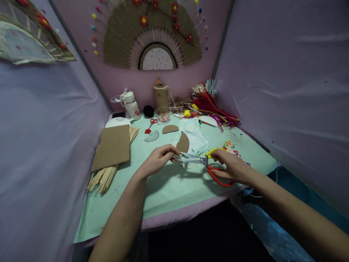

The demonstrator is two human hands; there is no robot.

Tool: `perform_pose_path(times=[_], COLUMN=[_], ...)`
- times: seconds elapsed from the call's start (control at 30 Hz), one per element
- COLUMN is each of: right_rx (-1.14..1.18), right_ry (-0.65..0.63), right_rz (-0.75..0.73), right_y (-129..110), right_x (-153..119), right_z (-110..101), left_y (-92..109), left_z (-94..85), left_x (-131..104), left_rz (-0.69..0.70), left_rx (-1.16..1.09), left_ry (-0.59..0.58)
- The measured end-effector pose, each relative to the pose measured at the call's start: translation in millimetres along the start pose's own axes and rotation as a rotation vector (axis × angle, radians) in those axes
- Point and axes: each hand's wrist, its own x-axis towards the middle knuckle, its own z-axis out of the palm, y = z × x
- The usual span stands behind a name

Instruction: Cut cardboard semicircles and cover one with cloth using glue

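My left hand (163,155) is closed in a pinch at the lower edge of a half-round cardboard piece (183,142), which tilts upward from the fingertips. Pale fabric shows along its edge; the fingers partly hide where they grip. My right hand (230,163) grips large scissors (204,160) by their loops, one yellow and one red. The blades stand apart and point left, with their tips at my left fingers just below the cardboard. Behind the piece lies a pale patterned cloth (193,131). A second cardboard half-circle (170,128) rests flat on the table.
At left, a cardboard sheet (114,145) lies over thin wooden sticks (105,180). Small red scissors (151,125), a protractor (152,136), a bottle (131,105), a twine spool (161,96) and a bead tub (163,115) sit farther back. Red pipe cleaners (214,105) fill the back right.
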Motion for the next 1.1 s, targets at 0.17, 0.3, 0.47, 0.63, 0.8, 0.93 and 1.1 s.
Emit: perform_pose_path(times=[0.17,0.3,0.47,0.63,0.8,0.93,1.1], right_rx=[-0.071,-0.081,-0.073,-0.045,-0.010,0.017,0.016], right_ry=[0.024,0.013,0.005,-0.027,-0.053,-0.087,-0.091], right_rz=[-0.099,-0.132,-0.159,-0.163,-0.151,-0.124,-0.117], right_y=[7,7,7,8,8,7,5], right_x=[6,11,12,12,11,10,8], right_z=[1,-2,-5,-7,-8,-9,-10], left_y=[-1,-2,0,-5,-10,-7,-4], left_z=[-0.2,1.0,1.4,-0.2,-0.2,0.5,1.4], left_x=[0,0,-2,-3,-2,-2,-3], left_rz=[-0.001,-0.017,-0.040,-0.111,-0.134,-0.126,-0.131], left_rx=[-0.012,-0.108,-0.215,-0.303,-0.334,-0.353,-0.373], left_ry=[-0.027,-0.047,-0.058,-0.053,-0.060,-0.059,-0.049])
